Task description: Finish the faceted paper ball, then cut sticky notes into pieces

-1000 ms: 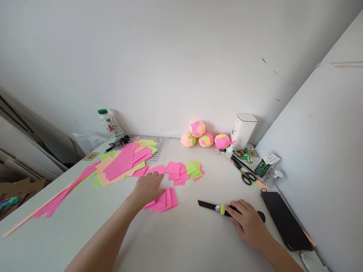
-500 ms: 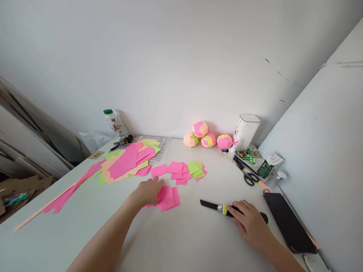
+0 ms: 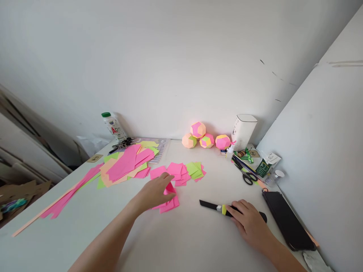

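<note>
My left hand (image 3: 154, 190) is over a small pile of cut pink paper pieces (image 3: 168, 206). Its thumb and fingers are curved round a bent pink paper piece (image 3: 169, 187), which stands up from the pile. The palm hides part of the pile. My right hand (image 3: 249, 219) rests on the table, wrapped round the handle of a black and yellow utility knife (image 3: 210, 204). The knife lies low with its dark blade pointing left. Behind the left hand are more pink pieces (image 3: 176, 169) and a stack of green pieces (image 3: 195, 170).
Larger coloured sheets (image 3: 124, 164) and long paper strips (image 3: 70, 192) lie left. Several faceted paper balls (image 3: 197, 129) sit by the wall, beside a white container (image 3: 244, 130). Scissors (image 3: 248, 178), a glue bottle (image 3: 230, 153) and a black phone (image 3: 288, 221) are right. A bottle (image 3: 113, 126) stands back left.
My left hand has risen and shifted slightly right over the pile, its thumb and fingers now round a bent pink piece. My right hand stays on the knife. The view has shifted slightly.
</note>
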A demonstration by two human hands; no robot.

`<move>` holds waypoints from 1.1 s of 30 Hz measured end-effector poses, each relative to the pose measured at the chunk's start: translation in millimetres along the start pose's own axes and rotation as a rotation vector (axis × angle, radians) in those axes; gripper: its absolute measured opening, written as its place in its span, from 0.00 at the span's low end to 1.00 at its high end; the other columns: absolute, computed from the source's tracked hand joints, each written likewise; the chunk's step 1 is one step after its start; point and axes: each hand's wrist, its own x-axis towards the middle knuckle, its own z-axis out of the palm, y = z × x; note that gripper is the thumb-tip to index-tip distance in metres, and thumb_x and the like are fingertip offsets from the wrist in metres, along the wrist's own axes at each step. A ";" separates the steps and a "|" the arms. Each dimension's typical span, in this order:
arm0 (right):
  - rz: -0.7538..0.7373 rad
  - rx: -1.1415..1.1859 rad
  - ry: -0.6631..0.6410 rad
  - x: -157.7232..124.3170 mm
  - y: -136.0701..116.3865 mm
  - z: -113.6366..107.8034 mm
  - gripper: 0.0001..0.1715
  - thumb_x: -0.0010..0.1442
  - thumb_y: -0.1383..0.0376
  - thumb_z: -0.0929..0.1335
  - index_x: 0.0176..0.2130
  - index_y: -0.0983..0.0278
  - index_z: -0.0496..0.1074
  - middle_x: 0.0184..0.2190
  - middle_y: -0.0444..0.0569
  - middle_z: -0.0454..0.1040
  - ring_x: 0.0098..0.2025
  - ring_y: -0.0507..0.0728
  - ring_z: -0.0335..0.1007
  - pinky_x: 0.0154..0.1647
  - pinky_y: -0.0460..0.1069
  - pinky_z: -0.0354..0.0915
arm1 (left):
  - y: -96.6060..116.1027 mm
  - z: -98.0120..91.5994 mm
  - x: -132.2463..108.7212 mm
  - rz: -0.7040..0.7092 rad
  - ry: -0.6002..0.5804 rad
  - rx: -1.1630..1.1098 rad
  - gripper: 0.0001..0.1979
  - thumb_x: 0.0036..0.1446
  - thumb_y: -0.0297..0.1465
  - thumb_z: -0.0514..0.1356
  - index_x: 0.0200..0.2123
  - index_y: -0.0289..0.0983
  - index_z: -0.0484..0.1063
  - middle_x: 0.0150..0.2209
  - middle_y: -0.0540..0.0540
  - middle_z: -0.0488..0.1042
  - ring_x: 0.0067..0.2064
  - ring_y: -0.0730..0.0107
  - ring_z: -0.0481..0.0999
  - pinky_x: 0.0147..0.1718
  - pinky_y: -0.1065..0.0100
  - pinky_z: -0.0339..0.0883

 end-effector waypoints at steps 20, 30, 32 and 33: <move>0.045 -0.024 0.048 -1.4 3.3 1.3 0.19 0.63 0.71 0.60 0.49 0.63 0.73 0.38 0.54 0.74 0.38 0.59 0.69 0.37 0.54 0.70 | 37.5 78.2 11.5 0.640 0.102 0.036 0.04 0.56 0.27 0.58 0.35 0.38 0.71 0.39 0.43 0.71 0.42 0.59 0.69 0.43 0.58 0.68; 0.118 -0.061 0.101 -1.9 7.8 1.4 0.18 0.64 0.70 0.60 0.49 0.65 0.73 0.38 0.54 0.74 0.38 0.59 0.70 0.37 0.55 0.70 | 41.9 89.0 9.6 0.617 0.138 0.051 0.09 0.55 0.35 0.60 0.36 0.36 0.70 0.41 0.40 0.70 0.43 0.55 0.69 0.43 0.56 0.68; 0.110 -0.046 0.107 -1.2 6.8 -0.8 0.18 0.64 0.69 0.60 0.50 0.64 0.73 0.38 0.54 0.74 0.38 0.59 0.70 0.37 0.54 0.70 | 42.5 88.7 9.6 0.576 0.152 0.062 0.09 0.57 0.37 0.59 0.36 0.36 0.70 0.38 0.41 0.70 0.40 0.57 0.69 0.40 0.56 0.69; 0.101 -0.034 0.104 -0.7 6.0 -2.5 0.18 0.64 0.69 0.60 0.49 0.64 0.73 0.39 0.54 0.74 0.38 0.59 0.70 0.37 0.54 0.70 | 42.7 89.0 9.7 0.563 0.167 0.057 0.09 0.57 0.37 0.58 0.36 0.36 0.70 0.38 0.41 0.70 0.40 0.57 0.69 0.39 0.56 0.69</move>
